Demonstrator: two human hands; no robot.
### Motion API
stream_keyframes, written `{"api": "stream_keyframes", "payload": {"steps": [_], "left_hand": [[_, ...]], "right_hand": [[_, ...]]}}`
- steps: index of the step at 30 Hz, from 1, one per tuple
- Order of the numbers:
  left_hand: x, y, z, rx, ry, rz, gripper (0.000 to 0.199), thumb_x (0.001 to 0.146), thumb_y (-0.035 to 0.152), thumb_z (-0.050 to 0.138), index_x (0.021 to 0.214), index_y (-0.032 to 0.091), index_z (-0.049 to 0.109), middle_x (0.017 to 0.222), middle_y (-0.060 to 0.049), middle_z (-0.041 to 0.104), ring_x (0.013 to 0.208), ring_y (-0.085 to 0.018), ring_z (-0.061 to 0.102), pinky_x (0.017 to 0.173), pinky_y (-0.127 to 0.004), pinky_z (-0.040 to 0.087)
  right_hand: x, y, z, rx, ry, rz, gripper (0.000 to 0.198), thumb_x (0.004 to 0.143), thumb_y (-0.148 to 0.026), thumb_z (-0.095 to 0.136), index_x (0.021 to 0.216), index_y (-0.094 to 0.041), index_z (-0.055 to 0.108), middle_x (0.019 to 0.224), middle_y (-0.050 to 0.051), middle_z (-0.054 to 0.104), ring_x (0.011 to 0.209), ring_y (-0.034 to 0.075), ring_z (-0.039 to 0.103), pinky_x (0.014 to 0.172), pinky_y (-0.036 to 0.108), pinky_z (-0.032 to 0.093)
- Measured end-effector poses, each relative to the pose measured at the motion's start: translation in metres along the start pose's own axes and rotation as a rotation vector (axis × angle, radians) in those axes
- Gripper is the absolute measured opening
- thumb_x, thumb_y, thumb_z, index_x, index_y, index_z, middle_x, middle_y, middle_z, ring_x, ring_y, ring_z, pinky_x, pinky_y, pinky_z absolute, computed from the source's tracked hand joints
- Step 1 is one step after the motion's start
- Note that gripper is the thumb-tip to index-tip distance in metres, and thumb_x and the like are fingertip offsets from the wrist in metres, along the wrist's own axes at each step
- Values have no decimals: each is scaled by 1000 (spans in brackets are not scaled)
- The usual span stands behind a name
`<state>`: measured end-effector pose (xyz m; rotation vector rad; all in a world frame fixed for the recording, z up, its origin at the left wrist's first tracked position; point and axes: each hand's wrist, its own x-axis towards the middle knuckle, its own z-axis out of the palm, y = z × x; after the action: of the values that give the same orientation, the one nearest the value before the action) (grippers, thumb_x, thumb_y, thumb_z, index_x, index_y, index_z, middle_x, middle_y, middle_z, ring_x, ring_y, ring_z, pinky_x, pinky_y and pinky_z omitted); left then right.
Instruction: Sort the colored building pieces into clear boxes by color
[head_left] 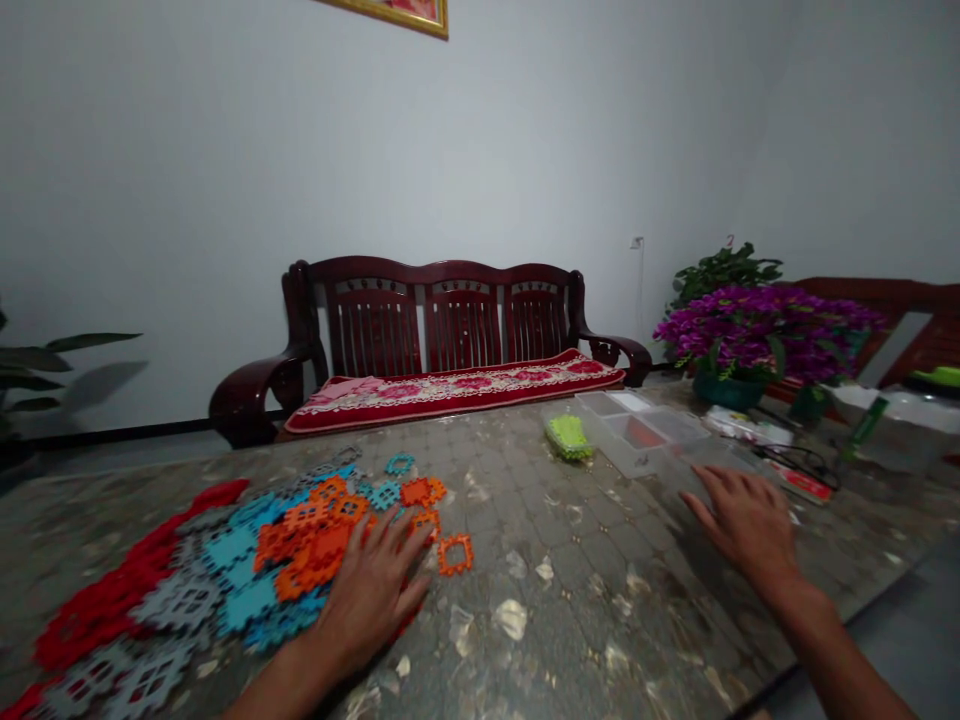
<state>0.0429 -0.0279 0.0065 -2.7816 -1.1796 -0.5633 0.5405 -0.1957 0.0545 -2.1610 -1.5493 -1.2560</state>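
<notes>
My left hand lies spread over the right side of a pile of flat interlocking plastic pieces, its fingertips on the orange pieces. Blue pieces, grey pieces and red pieces spread out to the left of it. One square orange frame piece sits apart, just right of the fingers. My right hand is open with fingers apart, at the near edge of a clear compartment box; whether it touches the box I cannot tell. A bundle of lime green pieces stands left of the box.
A pot of purple flowers stands at the back right. Near it are dark-framed glasses, a red and white packet and a white bowl. A wooden bench with a red cushion is behind the table.
</notes>
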Motion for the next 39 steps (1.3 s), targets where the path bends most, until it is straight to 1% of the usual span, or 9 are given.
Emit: {"api": "stream_keyframes", "payload": {"steps": [3, 8, 14, 19, 24, 28, 32, 35, 39], "left_hand": [[-9, -3, 1, 116, -36, -70, 56, 86, 38, 65, 141, 35, 56, 153, -11, 49, 142, -39, 40, 115, -68, 21], [-7, -16, 1, 136, -103, -132, 49, 93, 40, 55, 142, 33, 55, 150, -12, 54, 139, -35, 46, 114, -65, 25], [4, -18, -2, 153, -70, -157, 43, 97, 32, 53, 140, 34, 57, 147, -8, 57, 139, -31, 47, 115, -57, 30], [5, -9, -3, 208, -21, -264, 41, 97, 36, 52, 137, 30, 60, 145, -13, 58, 136, -35, 49, 114, -63, 28], [-11, -28, -6, 248, 26, -306, 43, 92, 40, 59, 133, 28, 63, 146, -15, 56, 137, -39, 47, 114, -66, 24], [-18, -52, -8, 183, 27, -285, 42, 93, 37, 59, 134, 28, 62, 145, -14, 58, 137, -36, 48, 115, -61, 27], [-14, -56, -11, 223, 0, -323, 40, 94, 30, 57, 134, 28, 62, 143, -13, 59, 137, -35, 48, 115, -63, 28], [-7, -44, -11, 178, 70, -283, 36, 95, 26, 54, 128, 26, 67, 145, -11, 58, 139, -35, 45, 116, -63, 28], [9, -18, -6, -47, 123, -124, 37, 98, 23, 44, 129, 21, 65, 139, -10, 63, 134, -28, 52, 114, -50, 39]], "right_hand": [[13, -22, 0, 106, 4, 3, 39, 96, -38, 46, 124, -16, 64, 119, 15, 68, 107, 33, 58, 94, 49, 43], [48, -96, 26, 406, -147, -107, 39, 94, -31, 49, 129, -19, 61, 127, 12, 66, 117, 28, 57, 99, 41, 45], [91, -158, 70, 322, -390, 35, 50, 92, -33, 56, 139, -17, 53, 147, 19, 51, 131, 33, 47, 103, 45, 42], [100, -165, 95, 284, -433, 136, 43, 97, -39, 49, 134, -19, 58, 142, 20, 54, 126, 34, 52, 98, 49, 46], [84, -159, 105, 395, -239, -75, 37, 98, -32, 47, 125, -15, 65, 130, 22, 63, 119, 30, 60, 100, 47, 47], [66, -163, 84, 677, -247, -334, 44, 95, -33, 48, 134, -19, 62, 142, 16, 59, 133, 28, 53, 110, 48, 44], [57, -167, 58, 937, -298, -502, 53, 84, -23, 46, 134, -25, 62, 148, 8, 56, 142, 27, 43, 117, 55, 35], [59, -170, 50, 994, -259, -420, 51, 75, -18, 46, 119, -26, 71, 141, 6, 62, 141, 28, 44, 117, 59, 33], [59, -184, 54, 904, -177, -96, 48, 83, -19, 40, 123, -22, 66, 134, 11, 65, 127, 26, 57, 110, 53, 44]]}}
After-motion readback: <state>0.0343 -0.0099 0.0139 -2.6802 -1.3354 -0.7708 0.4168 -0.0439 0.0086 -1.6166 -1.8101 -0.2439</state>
